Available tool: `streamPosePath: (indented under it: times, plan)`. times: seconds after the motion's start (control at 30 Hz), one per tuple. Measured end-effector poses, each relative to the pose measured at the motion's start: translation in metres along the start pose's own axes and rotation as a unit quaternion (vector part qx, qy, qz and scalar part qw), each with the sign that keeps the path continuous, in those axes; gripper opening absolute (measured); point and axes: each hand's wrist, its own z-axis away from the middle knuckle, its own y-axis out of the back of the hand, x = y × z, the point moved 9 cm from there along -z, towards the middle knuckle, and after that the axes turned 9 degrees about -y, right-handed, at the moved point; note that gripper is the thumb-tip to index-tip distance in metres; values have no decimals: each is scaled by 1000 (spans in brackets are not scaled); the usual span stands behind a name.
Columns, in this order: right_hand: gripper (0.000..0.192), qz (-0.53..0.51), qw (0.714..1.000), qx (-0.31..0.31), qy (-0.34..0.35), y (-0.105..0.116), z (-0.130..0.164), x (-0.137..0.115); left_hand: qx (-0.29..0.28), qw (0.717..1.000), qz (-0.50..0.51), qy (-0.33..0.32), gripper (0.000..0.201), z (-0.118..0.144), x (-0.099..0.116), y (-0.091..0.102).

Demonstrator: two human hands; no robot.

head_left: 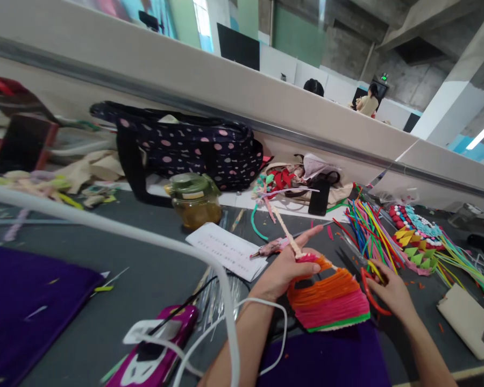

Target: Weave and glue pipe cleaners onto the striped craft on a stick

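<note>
1. The left hand (292, 266) is clamped on the top edge of a woven piece (328, 301) of orange, pink and green strips, with its forefinger stretched out straight over the desk (105, 252).
2. The woven piece lies low in the middle of the view, between the two hands, its lower edge over a purple cloth (331, 360).
3. The right hand (389, 290) pinches a red pipe cleaner (369, 295) that curves along the right side of the weave (fingers closed on it).
4. A thin beaded stick (284, 231) rises from the left hand's grip toward the back of the desk.
5. Just behind the left hand lie a printed sheet (228, 248) and a jar (194, 200) with a green lid.
6. A spotted bag (185, 145) stands against the partition behind the jar.
7. A sheaf of coloured pipe cleaners (367, 228) fans out beyond the right hand, beside a scaled craft piece (415, 236).
8. A white cable (210, 258) arcs across the foreground, and a pink phone (157, 349) lies near the bottom edge.
</note>
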Motion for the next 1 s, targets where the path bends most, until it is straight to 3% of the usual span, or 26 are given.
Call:
streamPosePath:
  times: [0.1, 0.2, 0.3, 0.37, 0.43, 0.53, 0.63, 0.8, 1.0]
  plan:
    - [55, 73, 997, 22, 23, -33, -8, -10, 34, 999, 24, -2, 96, -1, -2, 3]
    - [44, 96, 993, 0, 63, -52, -11, -26, 64, 998, 26, -7, 93, -3, -4, 6]
    - [27, 64, 991, 0, 118, -34, -10, -52, 71, 997, -1, -5, 93, -4, -5, 7]
    - [25, -7, 988, 72, 139, 4, -6, -76, 68, 997, -34, -4, 92, -4, -6, 6]
    - [23, -87, 979, 87, 165, 29, 2, -106, 62, 996, -65, -1, 90, -5, -7, 5]
    - [18, -102, 969, 23, 224, 29, 15, -160, 46, 996, -82, 2, 89, -6, -9, 0]
    - [11, -88, 960, -20, 264, 13, 23, -193, 33, 996, -83, 2, 89, -5, -11, -5]
    - [7, -72, 961, -53, 260, -3, 21, -199, 23, 996, -88, 1, 89, -5, -10, -7]
    - [16, -73, 961, -68, 256, -8, 21, -199, 19, 996, -83, -3, 89, -4, -8, -7]
